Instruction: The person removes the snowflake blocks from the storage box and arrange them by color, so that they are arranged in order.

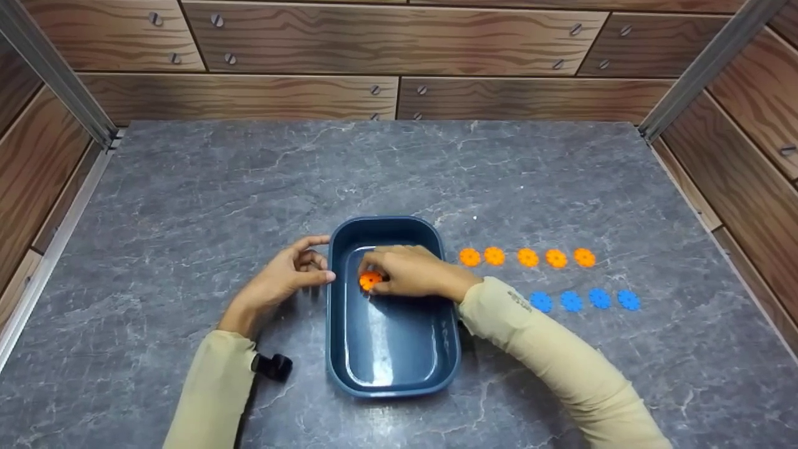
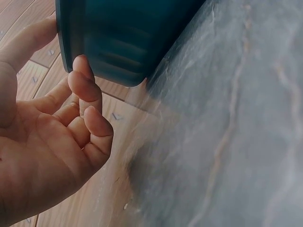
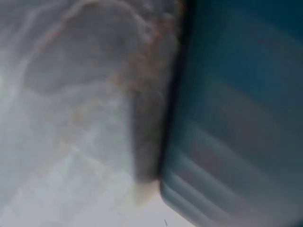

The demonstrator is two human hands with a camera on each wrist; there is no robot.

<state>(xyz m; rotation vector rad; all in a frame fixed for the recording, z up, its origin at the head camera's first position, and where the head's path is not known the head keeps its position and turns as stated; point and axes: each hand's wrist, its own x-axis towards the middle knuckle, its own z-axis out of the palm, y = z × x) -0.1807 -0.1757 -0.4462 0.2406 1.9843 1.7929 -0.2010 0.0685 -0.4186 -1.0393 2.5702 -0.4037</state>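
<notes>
A deep blue rectangular tub (image 1: 393, 394) with rounded corners stands on the grey marbled table. Inside it, my right hand (image 1: 408, 271) pinches an orange notched disc (image 1: 370, 280) between thumb and fingers, above the tub's floor. My left hand (image 1: 290, 274) is at the tub's left side, its thumb and forefinger tips right at the rim and the other fingers loosely bent. In the left wrist view the left hand (image 2: 52, 137) shows its palm beside the tub wall (image 2: 113, 42). Only the tub's outer wall (image 3: 236, 132) and the table show in the right wrist view.
Right of the tub lie a row of several orange discs (image 1: 528, 257) and, nearer, a row of several blue discs (image 1: 571, 301). A black device (image 1: 274, 367) sits at the left wrist. Wood-patterned walls (image 1: 299, 43) and metal edge rails (image 1: 59, 249) border the table.
</notes>
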